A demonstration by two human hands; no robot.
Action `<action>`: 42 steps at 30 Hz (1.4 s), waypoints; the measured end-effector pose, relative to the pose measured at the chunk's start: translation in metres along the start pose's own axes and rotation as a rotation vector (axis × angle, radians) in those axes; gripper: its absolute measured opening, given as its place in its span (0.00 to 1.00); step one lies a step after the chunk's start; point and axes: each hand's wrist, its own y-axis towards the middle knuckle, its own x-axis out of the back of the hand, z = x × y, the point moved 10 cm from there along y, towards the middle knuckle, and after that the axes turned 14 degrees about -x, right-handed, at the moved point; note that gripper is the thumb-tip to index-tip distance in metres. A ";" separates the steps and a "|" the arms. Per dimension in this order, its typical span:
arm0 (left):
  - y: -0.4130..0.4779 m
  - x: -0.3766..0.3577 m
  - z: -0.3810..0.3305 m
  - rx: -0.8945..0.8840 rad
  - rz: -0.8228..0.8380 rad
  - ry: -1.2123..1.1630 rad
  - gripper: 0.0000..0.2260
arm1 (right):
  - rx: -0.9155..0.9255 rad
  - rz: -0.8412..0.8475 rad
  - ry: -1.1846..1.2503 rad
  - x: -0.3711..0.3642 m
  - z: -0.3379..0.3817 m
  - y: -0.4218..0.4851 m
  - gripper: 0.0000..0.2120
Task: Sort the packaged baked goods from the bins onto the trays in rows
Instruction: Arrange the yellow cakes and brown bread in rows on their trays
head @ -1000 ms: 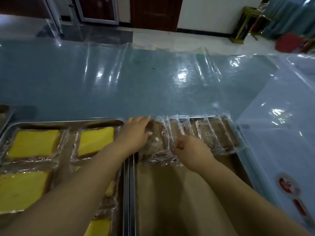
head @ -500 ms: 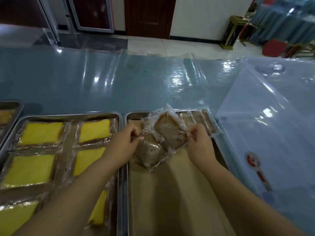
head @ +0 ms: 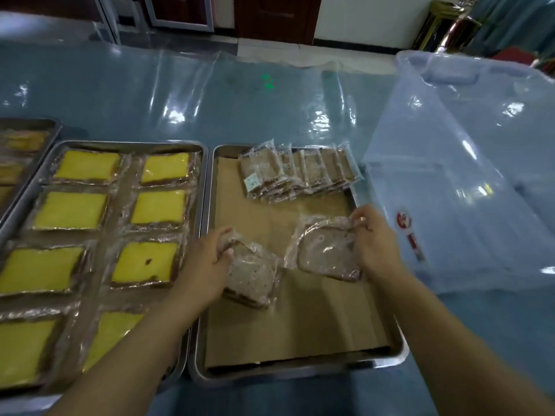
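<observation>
A steel tray (head: 399,352) lined with brown paper lies in front of me. Along its far edge leans a row of several brown bread slices in clear wrappers (head: 297,172). My left hand (head: 207,262) grips one wrapped brown slice (head: 252,277) by its upper left corner, just above the paper. My right hand (head: 375,247) pinches the top right corner of a second wrapped brown slice (head: 327,253), tilted over the tray's middle. The two slices are apart.
Left of this tray stands a second tray (head: 126,145) with wrapped yellow cake slices (head: 159,205) in two columns. A third tray (head: 33,124) shows at the far left. A large clear plastic bin (head: 468,187) sits right of the tray on the blue plastic-covered table (head: 210,97).
Both hands have drawn back from the far row toward the tray's middle, each with one wrapped brown slice lifted away from the row. The view has tilted down and right.
</observation>
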 end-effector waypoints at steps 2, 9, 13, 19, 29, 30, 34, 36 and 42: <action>-0.017 -0.005 0.006 0.064 0.040 0.126 0.18 | -0.011 0.099 -0.153 -0.006 -0.011 -0.003 0.11; -0.039 -0.020 -0.017 0.004 0.150 0.702 0.22 | 0.025 0.237 -0.897 -0.032 -0.049 -0.028 0.13; -0.041 -0.050 -0.034 -0.213 0.199 0.603 0.21 | 0.262 0.259 -0.816 -0.048 -0.042 -0.054 0.20; -0.056 -0.086 -0.018 -0.190 0.398 0.657 0.25 | 0.360 0.332 -0.934 -0.061 -0.073 -0.072 0.29; -0.095 -0.078 -0.023 -0.123 0.334 0.667 0.24 | 0.399 0.359 -0.936 -0.049 -0.090 -0.085 0.31; -0.094 -0.077 -0.024 -0.117 0.334 0.659 0.24 | 0.393 0.368 -0.922 -0.048 -0.088 -0.085 0.30; -0.082 -0.068 -0.029 -0.108 0.321 0.649 0.22 | 0.350 0.324 -0.764 -0.039 -0.067 -0.075 0.23; -0.070 -0.060 -0.034 -0.110 0.290 0.601 0.22 | 0.346 0.274 -0.707 -0.034 -0.049 -0.064 0.21; -0.008 -0.032 -0.041 -0.174 0.203 0.511 0.16 | 0.302 0.273 -0.472 -0.040 0.008 -0.022 0.19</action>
